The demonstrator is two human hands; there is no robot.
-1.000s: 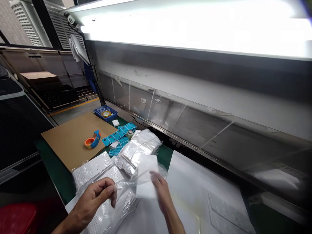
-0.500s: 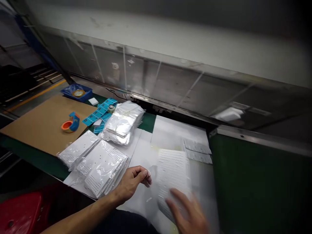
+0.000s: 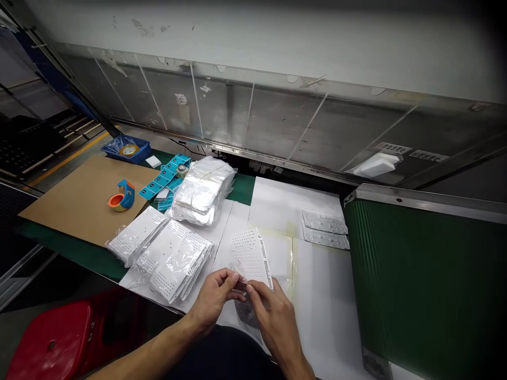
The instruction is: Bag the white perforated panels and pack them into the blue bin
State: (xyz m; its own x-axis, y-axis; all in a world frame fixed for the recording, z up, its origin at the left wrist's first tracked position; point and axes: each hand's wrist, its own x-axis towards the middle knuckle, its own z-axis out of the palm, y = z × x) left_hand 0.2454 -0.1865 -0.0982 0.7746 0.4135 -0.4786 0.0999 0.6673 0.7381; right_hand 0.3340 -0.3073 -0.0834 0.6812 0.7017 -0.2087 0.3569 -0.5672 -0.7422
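Note:
My left hand (image 3: 216, 298) and my right hand (image 3: 274, 316) meet at the table's near edge, fingertips pinched together on the near end of a white perforated sheet in a clear plastic bag (image 3: 250, 258). The sheet lies on white paper (image 3: 317, 295) and points away from me. Left of my hands lie bagged stacks of the same white perforated sheets (image 3: 174, 258). Behind them sits a pile of clear empty bags (image 3: 202, 192). Two more perforated sheets (image 3: 325, 228) lie to the right, beside a green ribbed panel.
A brown cardboard sheet (image 3: 75, 198) at the left carries an orange and blue tape dispenser (image 3: 121, 196). Blue labels (image 3: 164, 177) and a blue tray (image 3: 127, 148) lie behind. A green ribbed conveyor (image 3: 428, 285) stands at the right, a red stool (image 3: 51, 343) at the lower left.
The view dropped from the lamp to the table. The bag I held up a second ago is gone from my hands; both hands have come together, pinching a bagged sheet on the paper.

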